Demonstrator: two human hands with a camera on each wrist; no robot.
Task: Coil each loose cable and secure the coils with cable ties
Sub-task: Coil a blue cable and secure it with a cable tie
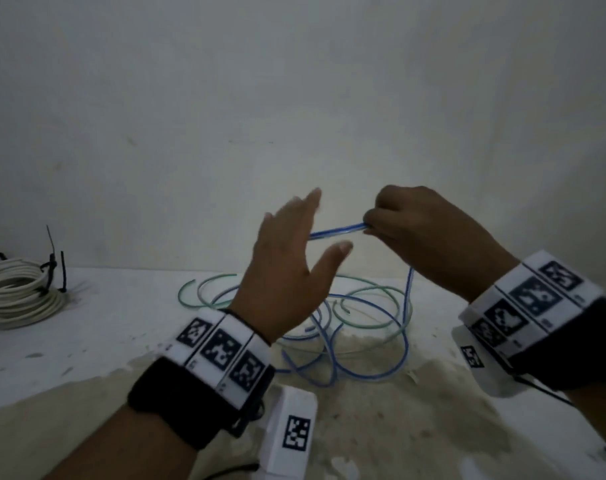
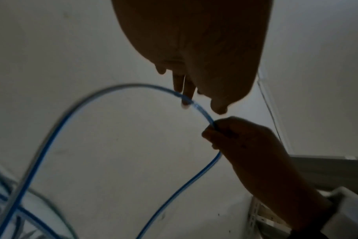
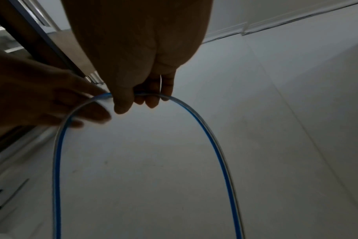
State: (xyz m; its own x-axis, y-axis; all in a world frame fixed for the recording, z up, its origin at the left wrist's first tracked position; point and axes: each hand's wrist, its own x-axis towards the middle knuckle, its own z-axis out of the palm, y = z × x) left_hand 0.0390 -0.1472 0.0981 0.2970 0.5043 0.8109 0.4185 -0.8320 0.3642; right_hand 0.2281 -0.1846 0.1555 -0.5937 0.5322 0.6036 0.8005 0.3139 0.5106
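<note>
Blue cable mid-coil, held up above its tangle on the floor.

Left hand [image 1: 287, 271] is spread, fingers brushing the blue cable [image 1: 336, 232]; right hand [image 1: 429, 237] pinches the light, springy loop; farther left lies a tied white coil [image 1: 17, 292].

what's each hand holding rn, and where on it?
Right hand pinches the blue cable at the top of a raised loop. Left hand is open, grips nothing.

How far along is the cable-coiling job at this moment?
Done: the white cable sits coiled with black ties. In hand: the right hand grips the blue cable, left hand open beside it. Left: the blue and green cable loops lie loose.
</note>
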